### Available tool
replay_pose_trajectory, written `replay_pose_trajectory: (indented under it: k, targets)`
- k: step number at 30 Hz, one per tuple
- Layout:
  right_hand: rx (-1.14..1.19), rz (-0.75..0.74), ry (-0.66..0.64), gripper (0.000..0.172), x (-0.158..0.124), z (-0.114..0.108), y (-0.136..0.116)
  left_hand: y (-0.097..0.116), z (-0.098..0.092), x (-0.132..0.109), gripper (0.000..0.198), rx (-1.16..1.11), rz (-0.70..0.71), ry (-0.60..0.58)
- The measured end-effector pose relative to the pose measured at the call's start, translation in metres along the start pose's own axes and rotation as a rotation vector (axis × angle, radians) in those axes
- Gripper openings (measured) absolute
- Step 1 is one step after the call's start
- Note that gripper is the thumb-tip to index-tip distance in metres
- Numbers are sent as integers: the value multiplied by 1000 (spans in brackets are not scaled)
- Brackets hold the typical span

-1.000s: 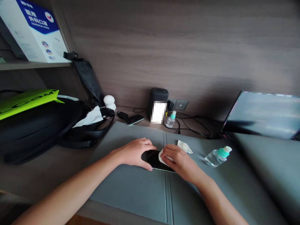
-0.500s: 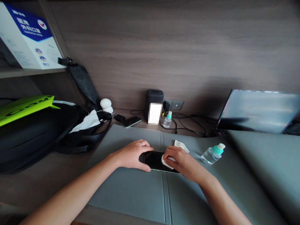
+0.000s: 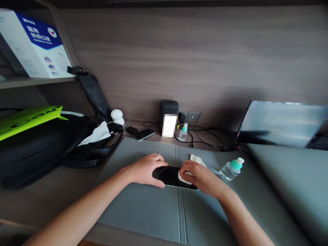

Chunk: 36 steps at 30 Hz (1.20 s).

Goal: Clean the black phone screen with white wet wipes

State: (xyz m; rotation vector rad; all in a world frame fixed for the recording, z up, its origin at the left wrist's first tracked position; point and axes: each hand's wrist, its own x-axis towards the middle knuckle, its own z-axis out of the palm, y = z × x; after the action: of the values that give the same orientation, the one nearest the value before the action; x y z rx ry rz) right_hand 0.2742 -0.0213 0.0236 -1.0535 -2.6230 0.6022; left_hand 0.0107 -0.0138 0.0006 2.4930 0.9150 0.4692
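A smartphone (image 3: pixel 170 176) lies flat, dark screen up, on the grey desk mat (image 3: pixel 143 205). My left hand (image 3: pixel 146 169) grips its left end, thumb on the near edge and fingers on the far edge. Pinched in my right hand (image 3: pixel 198 176) is a white wipe (image 3: pixel 183 177), pressed against the right part of the screen. Just beyond that hand lies a second crumpled white wipe (image 3: pixel 197 159). To the right, a clear spray bottle (image 3: pixel 230 170) with a teal collar and white cap rests on the mat.
Behind the mat stand a black speaker (image 3: pixel 168 106), a smaller bottle (image 3: pixel 183 134) and cables (image 3: pixel 217 138). Another phone (image 3: pixel 144 134) lies left of them. A black bag (image 3: pixel 38 153) fills the left side; a laptop screen (image 3: pixel 279 124) stands at the right.
The camera view has shifted slightly. My right hand and the wipe have moved marginally to the right on the screen, while my left hand keeps its hold on the phone.
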Motion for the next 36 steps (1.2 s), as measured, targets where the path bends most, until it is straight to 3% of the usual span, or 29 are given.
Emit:
replay_pose_trajectory:
  k: [5, 12, 17, 24, 31, 36]
  targets:
    - [-43, -124, 39, 23, 14, 14, -11, 0, 1, 0, 68, 34, -14, 1]
    - [-19, -54, 78, 25, 13, 11, 2, -1, -2, 0, 64, -12, 14, -16]
    - [-12, -142, 82, 23, 20, 19, -5, -1, -3, 0, 59, -5, 25, -2]
    - [-47, -30, 103, 21, 11, 15, -2, 0, -1, 1, 61, -5, -7, -8]
    - [-81, -116, 97, 13, 18, 24, -12, 2, -1, 1, 55, 0, -10, 12]
    - [-119, 32, 116, 15, 12, 16, 0, 1, 0, 1, 61, 2, -18, -3]
